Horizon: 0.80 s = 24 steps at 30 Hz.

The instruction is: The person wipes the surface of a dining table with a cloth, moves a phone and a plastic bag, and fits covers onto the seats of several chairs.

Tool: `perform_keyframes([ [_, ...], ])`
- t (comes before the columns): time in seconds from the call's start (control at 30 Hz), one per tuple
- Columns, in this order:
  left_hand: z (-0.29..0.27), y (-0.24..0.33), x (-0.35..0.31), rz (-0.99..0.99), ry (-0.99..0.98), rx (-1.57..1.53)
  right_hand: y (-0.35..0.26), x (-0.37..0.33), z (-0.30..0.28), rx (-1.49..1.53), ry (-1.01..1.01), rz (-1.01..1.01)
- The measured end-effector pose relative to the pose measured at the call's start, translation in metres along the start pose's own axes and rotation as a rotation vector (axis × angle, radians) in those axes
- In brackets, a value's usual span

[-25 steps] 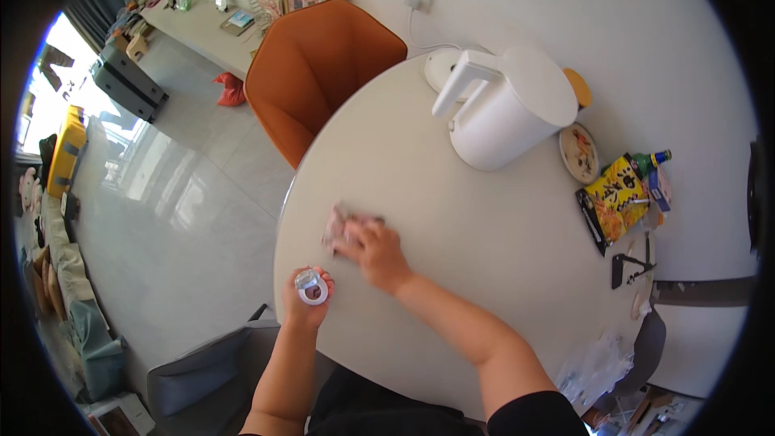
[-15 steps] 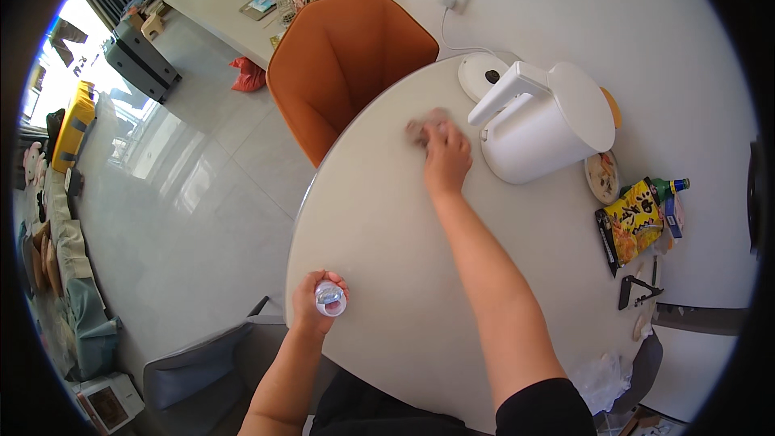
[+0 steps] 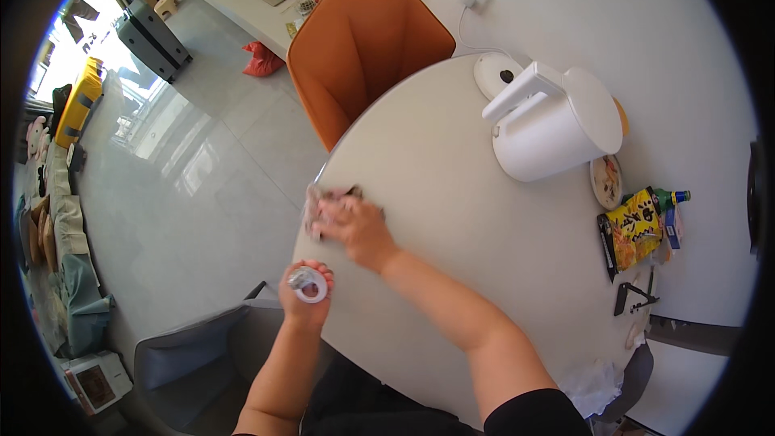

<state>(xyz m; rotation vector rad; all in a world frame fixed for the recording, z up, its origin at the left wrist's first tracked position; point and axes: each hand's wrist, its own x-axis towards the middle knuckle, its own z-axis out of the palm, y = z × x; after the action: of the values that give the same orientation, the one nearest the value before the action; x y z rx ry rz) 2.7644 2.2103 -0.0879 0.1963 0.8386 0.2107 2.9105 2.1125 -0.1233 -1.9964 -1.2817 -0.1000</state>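
Note:
My left hand point(image 3: 300, 303) is wrapped round a small clear cup point(image 3: 310, 284), seen from above with its pale round rim upward. It is at the table's left edge, nearest the grey chair. A little farther off, my right hand point(image 3: 361, 232) presses a crumpled greyish-pink cloth point(image 3: 317, 203) onto the light tabletop point(image 3: 436, 274). The fingers are bent over the cloth and slightly blurred. Part of the cloth lies at the table's edge, and the hand covers some of it.
A white kettle point(image 3: 557, 133) stands at the far right beside its white base point(image 3: 494, 74). Along the wall lie a plate point(image 3: 605, 182), a yellow snack bag point(image 3: 634, 230), a green bottle point(image 3: 668, 197) and a black stand point(image 3: 634, 295). An orange chair point(image 3: 367, 48) and a grey chair point(image 3: 194, 363) adjoin the table.
My right hand has swept the cloth from the table's far side near the kettle toward me and left, to the left edge. My left hand has shifted slightly left, tilting the cup.

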Motion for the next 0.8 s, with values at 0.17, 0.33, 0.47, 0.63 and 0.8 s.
perform_keyframes([
  [0.17,-0.006,0.032,-0.024,-0.003,-0.133,-0.054,-0.067,-0.097,-0.010,0.101,-0.166,-0.134],
  [0.33,-0.014,0.036,-0.025,-0.040,-0.075,-0.067,-0.069,-0.123,-0.049,0.217,-0.215,-0.056],
  [0.47,-0.025,0.024,-0.036,-0.056,-0.028,-0.114,0.006,-0.020,-0.060,-0.123,0.270,0.131],
  [0.63,-0.031,0.016,-0.042,-0.081,-0.029,-0.175,0.021,0.017,0.001,-0.185,0.232,0.199],
  [0.8,-0.049,0.042,-0.053,0.008,-0.027,-0.181,-0.080,-0.050,0.037,0.103,-0.072,-0.132],
])
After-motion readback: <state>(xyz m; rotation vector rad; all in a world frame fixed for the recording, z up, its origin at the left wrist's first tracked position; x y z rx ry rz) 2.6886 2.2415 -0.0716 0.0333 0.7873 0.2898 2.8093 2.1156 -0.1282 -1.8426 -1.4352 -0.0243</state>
